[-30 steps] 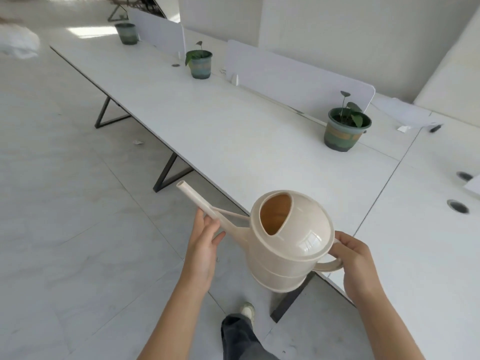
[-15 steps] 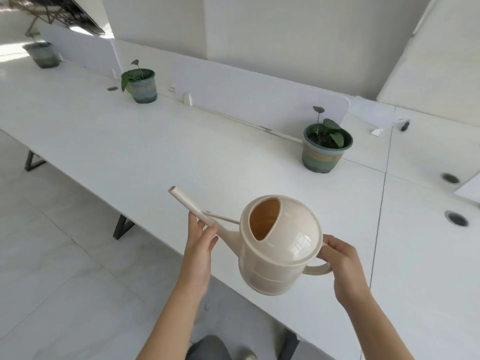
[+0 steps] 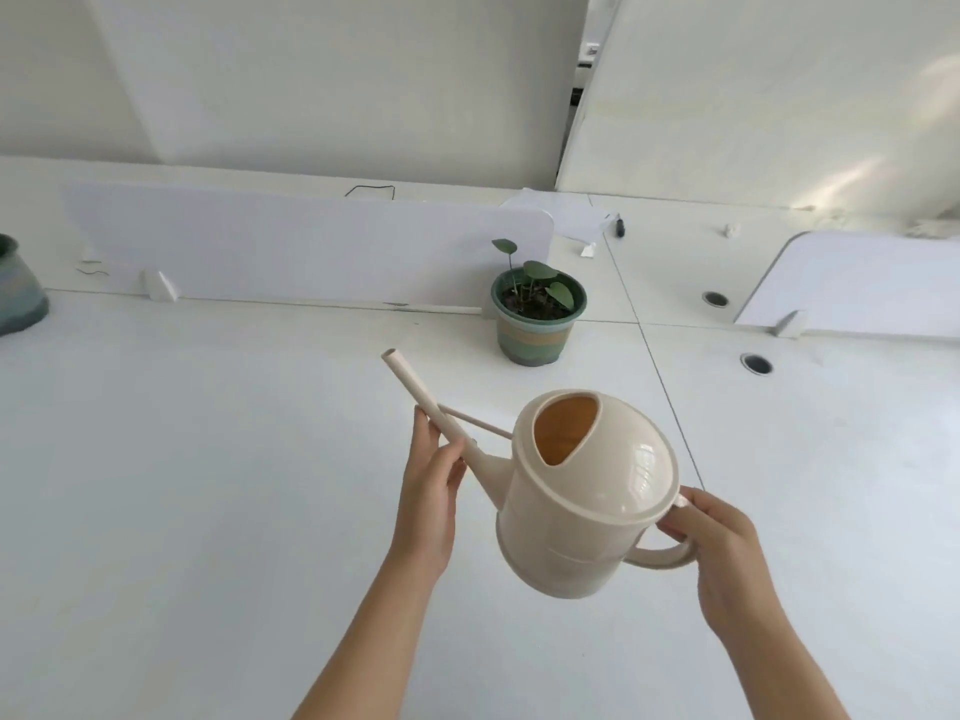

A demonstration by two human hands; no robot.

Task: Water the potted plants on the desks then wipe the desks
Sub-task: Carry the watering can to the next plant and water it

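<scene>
I hold a cream watering can [image 3: 587, 506] above the white desk [image 3: 208, 459]. My right hand [image 3: 717, 553] grips its handle. My left hand [image 3: 431, 491] is wrapped around the long spout, which points up and to the left. A small green plant in a striped green pot [image 3: 535, 324] stands on the desk just beyond the spout's tip, against a white divider panel [image 3: 311, 252]. Part of a second pot [image 3: 18, 293] shows at the left edge.
Another divider [image 3: 872, 288] stands at the right. Two round cable holes [image 3: 756, 363] sit in the neighbouring desk. A dark marker [image 3: 619, 226] and sheets of paper [image 3: 566, 218] lie behind the plant. White walls close off the back.
The view has swung from along the desk row to face the desk squarely. The can is now over the desk top, closer to the near plant. Both hands keep their hold.
</scene>
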